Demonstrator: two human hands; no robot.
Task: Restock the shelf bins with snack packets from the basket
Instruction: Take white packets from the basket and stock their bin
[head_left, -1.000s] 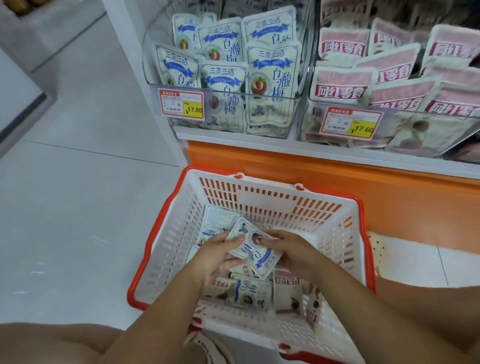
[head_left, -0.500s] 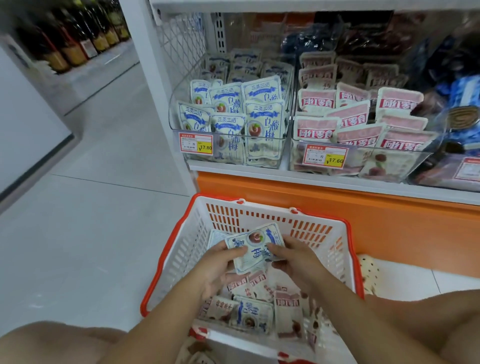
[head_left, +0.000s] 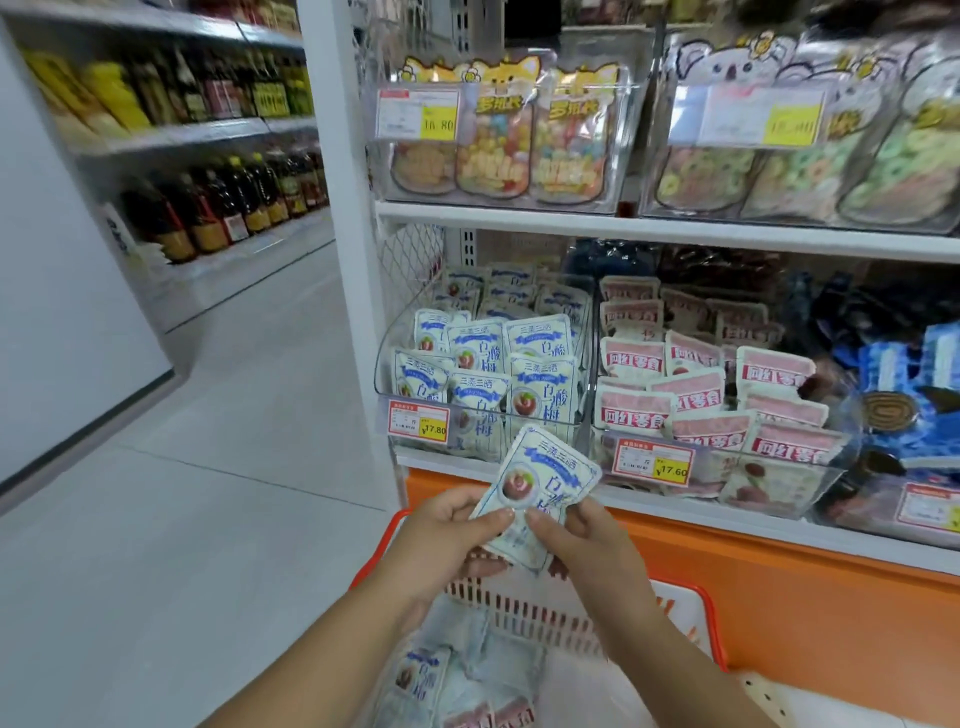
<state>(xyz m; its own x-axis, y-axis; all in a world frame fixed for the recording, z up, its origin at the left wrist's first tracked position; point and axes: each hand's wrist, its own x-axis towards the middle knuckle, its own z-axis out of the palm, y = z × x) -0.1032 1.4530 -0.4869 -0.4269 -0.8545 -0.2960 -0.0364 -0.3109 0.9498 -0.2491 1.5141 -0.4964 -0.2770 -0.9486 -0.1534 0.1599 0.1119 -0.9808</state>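
The snack packet (head_left: 540, 493), blue and white, sits just below centre frame, held up in front of the shelf, not yet in a bin. Both hands pinch its lower half. The left hand (head_left: 447, 535) has its thumb on the printed face at the left edge, and the right hand (head_left: 587, 545) has its thumb just beside it, with fingers behind.

What I'd steer by is this: the matching bin (head_left: 387, 358) of blue-and-white packets lies directly above the grip, a little to the left. The packet's top corner already overlaps that bin's lower front wall in the picture. Its long axis stands near upright with the top leaning slightly right and the print facing me, as the stocked ones stand. The left hand sits under the bin's middle and the right under the divider next to the pink-packet bin (head_left: 852, 452), so I judge the left the nearer.

Half a second ago the packet lay more crosswise, low over the basket (head_left: 701, 597), with the hands inside its rim. Now it is lifted clear and turned upright. The view has also tipped up, bringing in the candy bags (head_left: 493, 150) on the shelf above. More packets (head_left: 415, 675) remain in the basket at the bottom of frame.
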